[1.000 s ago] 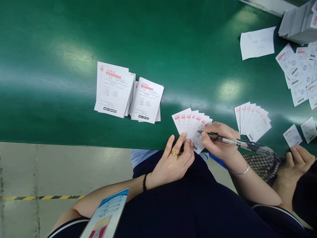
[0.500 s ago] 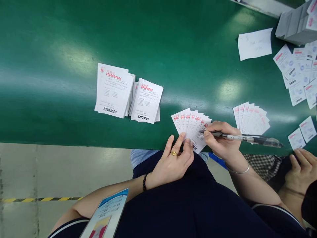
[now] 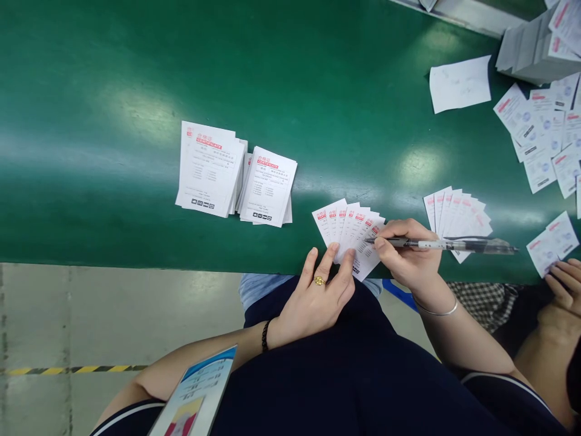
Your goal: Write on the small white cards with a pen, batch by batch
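Observation:
A fan of several white certificate cards [image 3: 347, 233] with red headings lies at the front edge of the green table [image 3: 318, 91]. My left hand [image 3: 320, 297] rests its spread fingertips on the lower part of the fan; it wears a gold ring. My right hand [image 3: 411, 257] is closed round a pen [image 3: 454, 244], whose tip meets the rightmost card of the fan. Another fan of cards [image 3: 458, 215] lies beyond my right hand. Two larger stacks of certificates, one at the left [image 3: 209, 169] and one beside it [image 3: 269, 186], lie left of the hands.
Loose stamped cards [image 3: 540, 133] spread at the right, below a tall stack of cards [image 3: 531, 48]. A blank sheet [image 3: 460, 85] lies near them. Another person's hand [image 3: 565, 290] touches two cards [image 3: 554, 242] at the right edge. A badge [image 3: 195, 393] hangs at lower left.
One finger of my left hand has shifted slightly on the fan. My right hand and the pen have barely moved. The other person's hand now touches the two cards, which lie closer together.

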Motion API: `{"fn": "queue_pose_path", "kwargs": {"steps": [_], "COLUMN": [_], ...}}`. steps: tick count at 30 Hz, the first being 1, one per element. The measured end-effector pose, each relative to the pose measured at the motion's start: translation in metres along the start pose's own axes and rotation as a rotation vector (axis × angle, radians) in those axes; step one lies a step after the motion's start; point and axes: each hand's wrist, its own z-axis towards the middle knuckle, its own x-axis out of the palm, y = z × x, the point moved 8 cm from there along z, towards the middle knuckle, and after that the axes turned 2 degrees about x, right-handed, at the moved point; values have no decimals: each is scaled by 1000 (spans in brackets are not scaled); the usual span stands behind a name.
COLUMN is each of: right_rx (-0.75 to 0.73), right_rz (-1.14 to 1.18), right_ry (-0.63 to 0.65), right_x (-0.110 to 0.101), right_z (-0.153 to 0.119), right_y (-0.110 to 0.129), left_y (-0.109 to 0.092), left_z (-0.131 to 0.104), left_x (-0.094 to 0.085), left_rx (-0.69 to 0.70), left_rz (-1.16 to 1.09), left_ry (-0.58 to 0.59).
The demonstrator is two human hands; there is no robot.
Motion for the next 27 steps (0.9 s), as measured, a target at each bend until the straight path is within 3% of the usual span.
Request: {"fn": "queue_pose_path", "kwargs": {"steps": [6,17,27], "right_rx": [15,-21,-101], "right_rz": [25,-317,-277], "right_ry": [-15,-79,-68], "right_x": [-9,0,3], "right_z": [-5,-15,-15], "right_y": [13,11,10], "left_y": [0,2,3], "left_z": [-1,2,2], "left_x": [0,-4,-5], "left_rx": [2,-1,-16], "left_rz": [18,17,-16], "left_ry": [-5,-6,-25]}}
